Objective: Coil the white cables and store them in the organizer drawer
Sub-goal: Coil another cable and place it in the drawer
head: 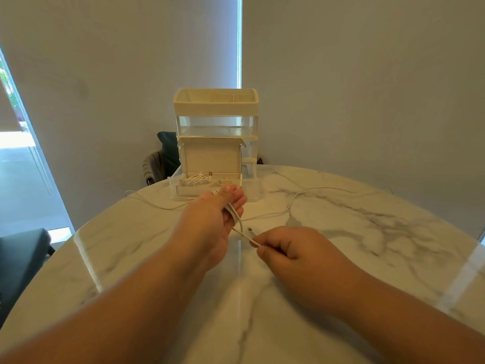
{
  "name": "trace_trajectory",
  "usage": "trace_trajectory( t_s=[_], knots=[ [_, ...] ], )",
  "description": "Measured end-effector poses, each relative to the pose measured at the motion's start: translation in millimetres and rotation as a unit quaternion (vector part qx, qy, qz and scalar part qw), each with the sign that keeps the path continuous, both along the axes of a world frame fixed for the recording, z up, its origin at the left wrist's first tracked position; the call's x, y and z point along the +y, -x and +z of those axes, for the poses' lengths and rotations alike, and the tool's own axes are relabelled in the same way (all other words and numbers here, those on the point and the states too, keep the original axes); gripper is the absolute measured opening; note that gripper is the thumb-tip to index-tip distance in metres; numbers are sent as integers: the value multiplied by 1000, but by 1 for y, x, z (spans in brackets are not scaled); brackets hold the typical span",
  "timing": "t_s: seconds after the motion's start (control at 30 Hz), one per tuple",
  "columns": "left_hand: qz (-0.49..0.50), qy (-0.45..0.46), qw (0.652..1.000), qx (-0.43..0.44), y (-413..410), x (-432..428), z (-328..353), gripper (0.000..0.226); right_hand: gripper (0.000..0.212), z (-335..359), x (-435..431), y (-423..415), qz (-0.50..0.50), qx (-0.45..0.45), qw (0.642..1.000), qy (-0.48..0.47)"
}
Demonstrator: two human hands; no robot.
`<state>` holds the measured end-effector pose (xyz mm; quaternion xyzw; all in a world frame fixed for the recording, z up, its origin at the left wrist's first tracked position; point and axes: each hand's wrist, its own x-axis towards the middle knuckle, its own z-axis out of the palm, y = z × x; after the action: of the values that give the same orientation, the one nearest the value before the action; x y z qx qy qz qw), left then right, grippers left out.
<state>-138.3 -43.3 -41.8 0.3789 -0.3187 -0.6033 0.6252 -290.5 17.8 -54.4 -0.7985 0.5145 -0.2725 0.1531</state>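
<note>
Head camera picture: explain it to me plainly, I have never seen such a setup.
There is no machine here: a camera worn on a person's head looks down at their two bare hands. They work over a round white marble table. At its far edge stands a cream and clear plastic organizer, its clear bottom drawer pulled open with an open cardboard box of white cables inside. The left hand has a thin white cable looped round its fingers; the right hand pinches the same cable, whose rest trails loose over the table.
</note>
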Motion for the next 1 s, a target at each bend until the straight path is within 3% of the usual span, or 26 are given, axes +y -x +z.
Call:
trace_trajectory(
  t_s=[0.1,0.2,0.27,0.47,0.63,0.83,0.9,1.0],
  knots=[
    [-8,50,992,-120,8,4,-8,16,14,5,0,2,-20,-19,999,25],
    [-7,145,940,-308,18,11,-18,11,16,7,-1,5,-29,5,997,77],
    [-3,185,914,-362,22,13,-24,15,20,7,-1,6,-23,13,993,113],
    [-72,216,867,-444,16,14,-13,30,19,12,0,10,-15,52,986,155],
    [-170,123,894,-395,15,23,-6,35,20,16,0,13,-9,38,991,127],
    [-207,117,876,-419,18,34,3,52,21,16,-4,20,-29,23,989,144],
    [-228,119,871,-418,19,39,3,47,20,15,-6,21,-34,26,989,139],
    [-236,136,837,-474,16,32,0,28,16,16,-8,24,-38,-4,994,101]
  ],
)
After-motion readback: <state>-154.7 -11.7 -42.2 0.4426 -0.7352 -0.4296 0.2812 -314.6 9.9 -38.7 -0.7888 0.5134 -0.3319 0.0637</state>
